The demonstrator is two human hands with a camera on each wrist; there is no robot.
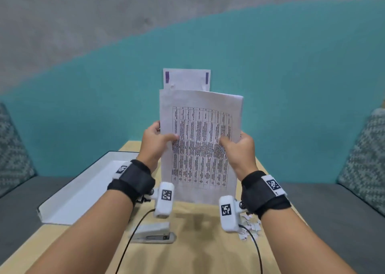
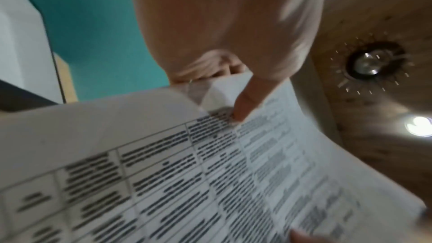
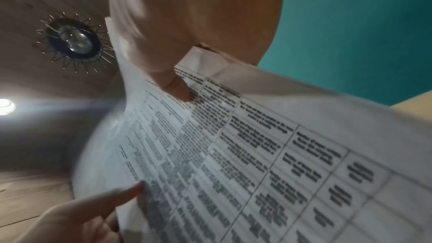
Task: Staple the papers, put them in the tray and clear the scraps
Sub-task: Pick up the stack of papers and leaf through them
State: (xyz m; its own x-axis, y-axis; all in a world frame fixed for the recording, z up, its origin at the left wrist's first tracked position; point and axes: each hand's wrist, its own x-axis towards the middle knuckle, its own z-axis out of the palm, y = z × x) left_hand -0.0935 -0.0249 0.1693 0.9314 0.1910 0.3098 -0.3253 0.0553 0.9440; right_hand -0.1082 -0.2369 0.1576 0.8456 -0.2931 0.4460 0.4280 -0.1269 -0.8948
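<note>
The person holds a stack of papers (image 1: 200, 144) upright above the far part of the wooden table (image 1: 187, 257), its lower edge clear of the tabletop. The left hand (image 1: 155, 143) grasps the left edge of the papers, thumb pressed on the printed front and fingers curled behind. The right hand (image 1: 239, 146) grasps the right edge the same way, thumb on the front. The front sheet carries a printed grid of text; a taller sheet with purple marks near its top corners sticks up behind it. Both wrist views show a thumb pressing the printed sheet, though they are blurred.

A white tray (image 1: 83, 186) lies on the left side of the table, hanging partly over the edge, well apart from the papers. A grey stapler (image 1: 153, 233) lies on the table near the person, below the left wrist. A small heap of paper scraps (image 1: 250, 229) lies on the right side of the table, below the right wrist. Black cables run from the wrist cameras across the table.
</note>
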